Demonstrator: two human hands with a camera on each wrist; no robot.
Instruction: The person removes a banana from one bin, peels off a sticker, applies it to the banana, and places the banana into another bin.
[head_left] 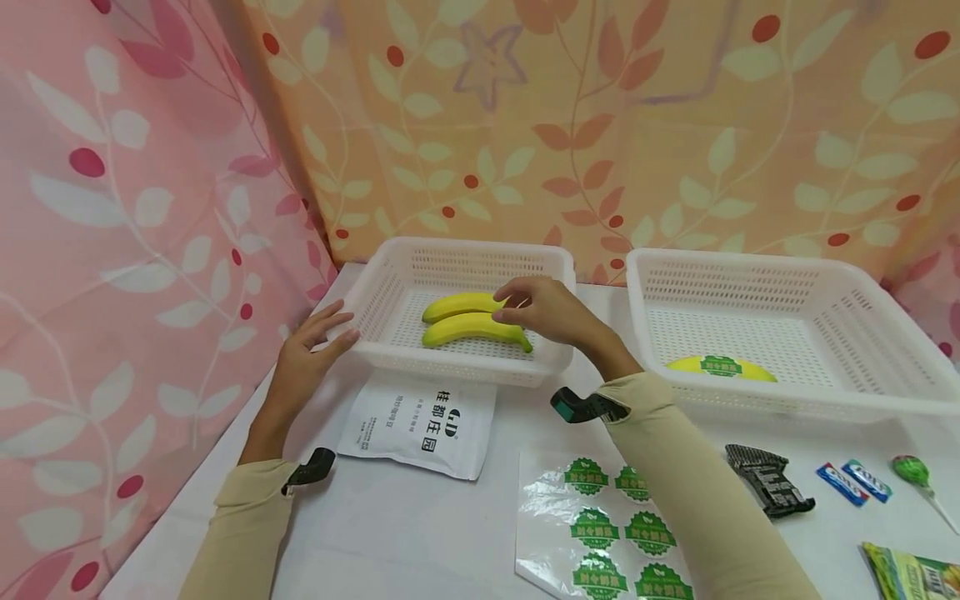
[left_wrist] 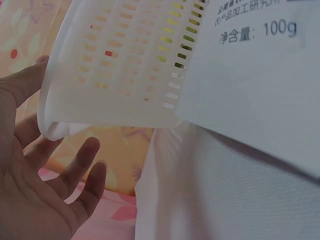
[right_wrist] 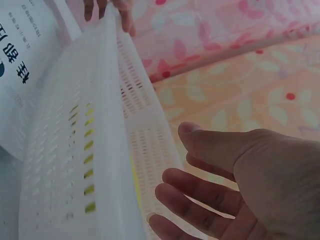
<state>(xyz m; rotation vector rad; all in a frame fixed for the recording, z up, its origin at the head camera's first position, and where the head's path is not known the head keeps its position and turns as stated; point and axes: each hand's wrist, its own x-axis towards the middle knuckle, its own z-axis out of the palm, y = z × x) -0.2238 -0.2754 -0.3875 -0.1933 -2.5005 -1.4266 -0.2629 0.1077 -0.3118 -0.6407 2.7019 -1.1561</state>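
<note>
Two yellow bananas lie side by side in the left white basket [head_left: 457,363]: a rear banana [head_left: 461,305] and a front banana [head_left: 472,326]. Over their right ends hovers my right hand [head_left: 553,312], its fingers loosely bent. The right wrist view shows this hand [right_wrist: 265,175] with nothing between thumb and fingers. My left hand [head_left: 303,354] is at the basket's left rim, fingers spread. In the left wrist view, the thumb and nearest fingers of that hand [left_wrist: 30,185] meet the basket rim [left_wrist: 47,107], while the other fingers stand free.
A white pouch [head_left: 416,425] lies before the left basket. Nearer is a sheet of green stickers [head_left: 555,533]. The right basket [head_left: 795,400] holds a yellow item with a green sticker [head_left: 722,367]. Farther right lie a black packet [head_left: 768,483], small blue packets [head_left: 843,483] and a lollipop [head_left: 911,471].
</note>
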